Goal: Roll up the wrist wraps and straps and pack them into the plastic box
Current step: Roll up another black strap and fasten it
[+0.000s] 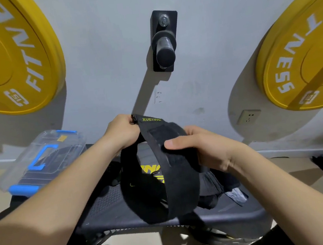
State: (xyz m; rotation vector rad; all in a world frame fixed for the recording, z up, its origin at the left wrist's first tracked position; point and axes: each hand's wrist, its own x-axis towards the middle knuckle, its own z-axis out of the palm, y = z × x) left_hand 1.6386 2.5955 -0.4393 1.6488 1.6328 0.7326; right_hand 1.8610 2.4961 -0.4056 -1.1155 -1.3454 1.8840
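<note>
Your left hand is pinching the ring end of the black wrist strap while your right hand is gripping its wide band, thumb on top, the loop hanging above the table, with the plastic box sitting lidded at the table's left end.

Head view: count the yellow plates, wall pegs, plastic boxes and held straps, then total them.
plates: 2
peg: 1
box: 1
strap, held: 1
Total: 5
</note>
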